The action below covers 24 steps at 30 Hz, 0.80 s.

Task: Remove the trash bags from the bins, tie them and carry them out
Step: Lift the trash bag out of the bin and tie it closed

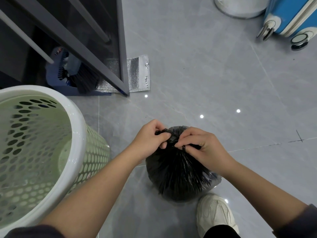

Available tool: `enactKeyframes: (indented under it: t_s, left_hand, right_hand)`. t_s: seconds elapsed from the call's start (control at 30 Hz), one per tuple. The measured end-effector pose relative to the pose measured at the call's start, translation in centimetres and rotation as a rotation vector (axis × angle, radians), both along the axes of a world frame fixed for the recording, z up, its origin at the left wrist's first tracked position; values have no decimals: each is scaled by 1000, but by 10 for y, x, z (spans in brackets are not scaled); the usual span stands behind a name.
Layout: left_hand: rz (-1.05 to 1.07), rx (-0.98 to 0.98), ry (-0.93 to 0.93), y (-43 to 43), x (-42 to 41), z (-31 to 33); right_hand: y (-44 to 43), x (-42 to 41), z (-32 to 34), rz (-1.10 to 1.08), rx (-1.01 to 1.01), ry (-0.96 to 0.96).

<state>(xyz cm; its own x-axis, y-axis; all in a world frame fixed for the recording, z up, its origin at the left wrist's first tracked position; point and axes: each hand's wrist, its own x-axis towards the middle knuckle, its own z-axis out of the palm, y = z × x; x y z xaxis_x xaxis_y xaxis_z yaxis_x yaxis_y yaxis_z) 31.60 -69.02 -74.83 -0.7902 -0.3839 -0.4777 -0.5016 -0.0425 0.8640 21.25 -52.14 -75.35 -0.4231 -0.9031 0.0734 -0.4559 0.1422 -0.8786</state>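
Note:
A full black trash bag [178, 174] stands on the grey tiled floor in front of me. Its mouth is gathered into a bunch at the top. My left hand [151, 138] pinches the bunched plastic from the left. My right hand [200, 146] grips the same bunch from the right, fingers curled around a twisted strand. To the left stands a pale green perforated bin [75, 134] with a white rim; no bag lines it and its inside looks bare.
A dark metal-framed glass door [120, 48] stands open at upper left, with a blue dustpan and broom [72, 73] behind it and a silver foil mat [139, 73] beneath. A blue suitcase [291, 16] and a white round base [240, 7] sit upper right. My white shoe [214, 215] is beside the bag.

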Motion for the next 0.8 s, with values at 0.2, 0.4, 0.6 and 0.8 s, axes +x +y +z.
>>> enactKeyframes:
  t_s: [0.2, 0.4, 0.6, 0.8]
  left_hand:
    - [-165, -66, 32, 0, 0, 2]
    - [-371, -481, 193, -4, 7, -4]
    - [-131, -243, 70, 9, 0, -1]
    - [48, 41, -30, 18, -11, 7]
  right_hand:
    - [-3, 5, -4, -26, -10, 33]
    - [-3, 0, -2, -44, -9, -35]
    - [-3, 3, -3, -113, -5, -123]
    - [-3, 8, -6, -268, -31, -192]
